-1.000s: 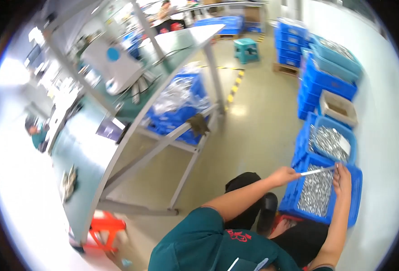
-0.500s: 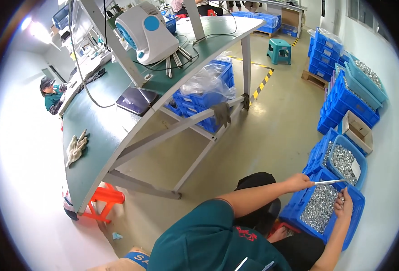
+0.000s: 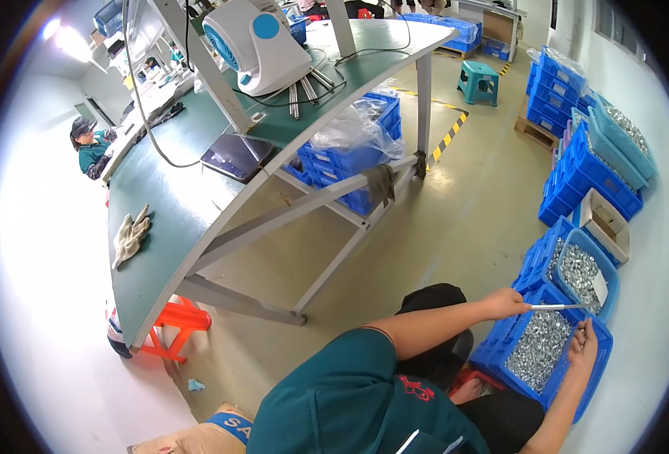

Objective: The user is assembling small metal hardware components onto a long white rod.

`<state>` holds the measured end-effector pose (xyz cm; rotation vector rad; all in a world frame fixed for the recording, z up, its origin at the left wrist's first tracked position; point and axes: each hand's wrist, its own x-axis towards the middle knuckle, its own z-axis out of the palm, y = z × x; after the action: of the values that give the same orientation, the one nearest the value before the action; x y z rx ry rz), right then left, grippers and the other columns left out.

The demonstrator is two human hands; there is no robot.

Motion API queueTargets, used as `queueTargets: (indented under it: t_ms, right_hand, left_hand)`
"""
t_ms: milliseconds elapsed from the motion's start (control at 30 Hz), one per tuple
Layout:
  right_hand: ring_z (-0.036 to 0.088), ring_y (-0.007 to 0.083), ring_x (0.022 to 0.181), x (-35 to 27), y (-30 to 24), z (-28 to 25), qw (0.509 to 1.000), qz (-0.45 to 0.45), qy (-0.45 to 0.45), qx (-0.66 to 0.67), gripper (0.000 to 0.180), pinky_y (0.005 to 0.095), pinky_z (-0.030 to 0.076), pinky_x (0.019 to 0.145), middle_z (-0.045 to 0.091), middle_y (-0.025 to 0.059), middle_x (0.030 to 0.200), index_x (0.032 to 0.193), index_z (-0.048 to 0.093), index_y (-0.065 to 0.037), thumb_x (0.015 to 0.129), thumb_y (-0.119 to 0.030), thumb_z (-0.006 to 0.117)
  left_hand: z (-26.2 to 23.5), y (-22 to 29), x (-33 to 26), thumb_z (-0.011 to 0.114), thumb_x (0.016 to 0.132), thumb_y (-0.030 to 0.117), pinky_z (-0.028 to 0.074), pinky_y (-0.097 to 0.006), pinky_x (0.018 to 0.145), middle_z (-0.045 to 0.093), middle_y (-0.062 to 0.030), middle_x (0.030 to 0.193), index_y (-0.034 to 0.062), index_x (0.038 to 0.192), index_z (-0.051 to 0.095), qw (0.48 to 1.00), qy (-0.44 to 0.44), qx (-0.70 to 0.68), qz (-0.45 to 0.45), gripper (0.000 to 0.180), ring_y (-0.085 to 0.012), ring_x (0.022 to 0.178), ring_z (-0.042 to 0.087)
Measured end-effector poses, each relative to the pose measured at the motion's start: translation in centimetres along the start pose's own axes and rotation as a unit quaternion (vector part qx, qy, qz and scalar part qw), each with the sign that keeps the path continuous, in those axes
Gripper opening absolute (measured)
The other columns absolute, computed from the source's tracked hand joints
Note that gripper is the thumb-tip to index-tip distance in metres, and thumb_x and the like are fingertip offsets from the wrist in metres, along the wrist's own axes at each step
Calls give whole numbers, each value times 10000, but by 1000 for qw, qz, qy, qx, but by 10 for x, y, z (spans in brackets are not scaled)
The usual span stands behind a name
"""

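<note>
Blue bin (image 3: 501,349) of small metal parts (image 3: 539,349) before me, full. My left hand (image 3: 505,303) grips thin metal rod (image 3: 558,306) above bin; right hand (image 3: 581,344) open-fingered over parts. Sorting barely begun, I judge.

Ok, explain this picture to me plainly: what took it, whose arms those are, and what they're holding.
There is no machine here. The view comes from a wide fisheye camera worn on a person's head, looking down, so straight edges bend. The two bare arms are the wearer's own. The left hand holds one end of a thin metal rod. The right hand rests at the far rim of a blue bin full of small silvery metal parts, near the rod's other end. More blue bins are stacked beyond. To the left stands a green workbench with a white fan and gloves.
</note>
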<state>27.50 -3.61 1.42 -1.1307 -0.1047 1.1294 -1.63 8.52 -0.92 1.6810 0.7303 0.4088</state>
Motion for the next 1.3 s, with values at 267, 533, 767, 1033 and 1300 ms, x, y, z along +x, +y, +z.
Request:
queueTargets:
  t_ms: [267,533,767,1033,1300]
  right_hand:
    - [336,31,437,-11,-14,3,991,-54,-67,101,195,148,226,277,479,19,722,869,493,-51,873,-241,533]
    - [298,7,425,-32,-23,12,969,-133,-34,-206,163,143,205,300,409,-27,616,942,507,-25,865,-164,541]
    - [275,-6,386,-52,-24,40,953,-152,55,-258,150,149,184,301,389,-62,583,774,501,-81,852,-197,557]
    - [324,10,474,-49,-2,71,970,38,-156,-183,190,147,213,346,423,-23,643,892,533,15,861,-172,541]
    - [350,42,450,-48,-15,35,996,19,-83,-11,146,146,258,319,480,68,752,873,483,26,832,-104,534]
  left_hand:
    - [-4,8,-6,523,795,462,399,-374,537,546,-105,604,13,747,591,996,-29,81,7,457,-217,557,510]
    - [-7,9,-15,524,804,450,397,-384,555,540,-117,613,12,761,600,994,-47,96,18,446,-236,576,514]
    - [-2,4,-10,551,802,434,432,-349,572,555,-114,623,18,752,600,996,-31,78,19,421,-189,582,529]
    - [1,0,0,570,810,377,399,-324,547,524,-83,585,-12,792,596,997,21,67,-38,391,-128,566,451]
    - [7,8,0,550,831,376,260,-231,444,389,45,552,65,623,502,999,-13,-24,-26,377,-51,497,324]
